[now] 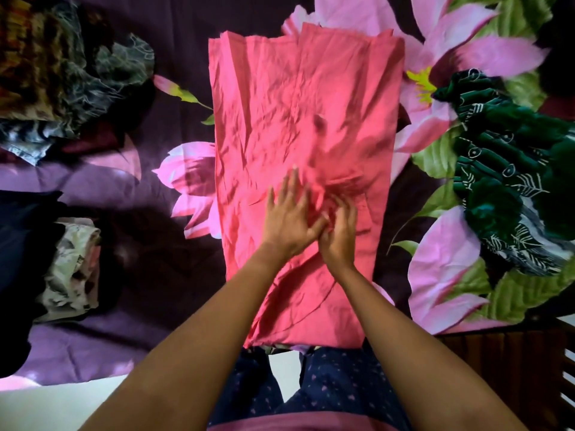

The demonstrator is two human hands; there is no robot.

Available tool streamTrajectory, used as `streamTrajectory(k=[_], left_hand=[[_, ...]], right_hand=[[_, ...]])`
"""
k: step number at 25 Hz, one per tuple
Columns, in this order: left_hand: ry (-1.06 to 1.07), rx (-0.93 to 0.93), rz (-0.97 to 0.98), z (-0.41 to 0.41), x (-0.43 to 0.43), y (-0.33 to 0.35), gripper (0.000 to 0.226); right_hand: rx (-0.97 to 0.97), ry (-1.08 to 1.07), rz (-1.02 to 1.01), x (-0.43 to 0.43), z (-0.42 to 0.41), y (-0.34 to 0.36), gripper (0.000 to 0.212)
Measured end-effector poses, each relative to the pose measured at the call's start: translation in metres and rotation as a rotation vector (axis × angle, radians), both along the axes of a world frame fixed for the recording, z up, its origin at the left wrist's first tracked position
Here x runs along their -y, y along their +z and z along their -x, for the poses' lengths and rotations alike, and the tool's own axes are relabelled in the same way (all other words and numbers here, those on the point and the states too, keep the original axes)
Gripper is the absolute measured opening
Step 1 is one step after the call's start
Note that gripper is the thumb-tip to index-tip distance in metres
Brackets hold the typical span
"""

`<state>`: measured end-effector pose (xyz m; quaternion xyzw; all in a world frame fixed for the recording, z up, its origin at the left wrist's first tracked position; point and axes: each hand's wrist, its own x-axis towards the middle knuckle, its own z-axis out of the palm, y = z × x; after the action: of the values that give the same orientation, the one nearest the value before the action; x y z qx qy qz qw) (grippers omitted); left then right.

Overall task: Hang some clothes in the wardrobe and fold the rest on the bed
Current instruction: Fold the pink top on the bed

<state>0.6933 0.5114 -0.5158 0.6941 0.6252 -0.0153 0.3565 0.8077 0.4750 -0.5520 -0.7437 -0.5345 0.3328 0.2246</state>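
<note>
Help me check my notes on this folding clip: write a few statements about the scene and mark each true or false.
1. Both the left hand and the right hand are on the pink cloth. True.
2. The pink cloth hangs from a hanger. False: it lies spread out on the floral bedsheet.
3. A green patterned garment lies to the right of the pink cloth. True.
4. The left hand grips the green patterned garment. False: it lies flat on the pink cloth, fingers spread.
5. The green patterned garment is neatly folded. False: it lies crumpled.
</note>
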Motion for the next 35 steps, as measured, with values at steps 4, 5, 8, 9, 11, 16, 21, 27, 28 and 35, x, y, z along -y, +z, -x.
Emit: streamTrajectory(k=[4, 5, 8, 9, 11, 16, 21, 27, 28, 35], left_hand=[[-0.209, -0.018, 0.134, -0.02, 0.028, -0.018, 0.096], [-0.215, -0.032, 0.111, -0.019, 0.033, -0.018, 0.095], [-0.273, -0.073, 0.104, -0.005, 0.047, -0.024, 0.084], [-0.29, -0.083, 0.122, -0.001, 0.053, -0.026, 0.08], [-0.297, -0.077, 0.149, 0.008, 0.067, -0.029, 0.074], [-0.231, 0.017, 0.095, 0.027, 0.103, -0.029, 0.075], [-0.041, 0.085, 0.023, 0.032, 0.137, -0.024, 0.057], [0.465, 0.066, -0.126, 0.035, 0.15, -0.018, 0.049], [0.521, 0.085, -0.106, 0.035, 0.15, -0.017, 0.055], [0.569, 0.017, 0.047, 0.047, 0.167, -0.014, 0.07]], right_hand=[[0.09, -0.458, -0.269, 0.007, -0.022, 0.018, 0.051], [0.14, -0.392, -0.292, 0.01, -0.027, 0.019, 0.058], [0.375, 0.162, -0.123, 0.018, -0.041, 0.008, 0.073], [0.435, 0.362, -0.004, 0.018, -0.045, 0.004, 0.076], [0.492, 0.609, 0.226, 0.015, -0.051, 0.0, 0.079], [0.516, 0.599, 0.349, 0.031, -0.058, 0.005, 0.068], [0.463, 0.545, 0.467, 0.065, -0.073, 0.013, 0.069], [0.227, 0.269, 0.047, 0.065, -0.064, 0.016, 0.037], [0.216, 0.285, 0.02, 0.06, -0.06, 0.019, 0.034], [0.162, 0.627, -0.019, 0.073, -0.023, 0.021, 0.022]])
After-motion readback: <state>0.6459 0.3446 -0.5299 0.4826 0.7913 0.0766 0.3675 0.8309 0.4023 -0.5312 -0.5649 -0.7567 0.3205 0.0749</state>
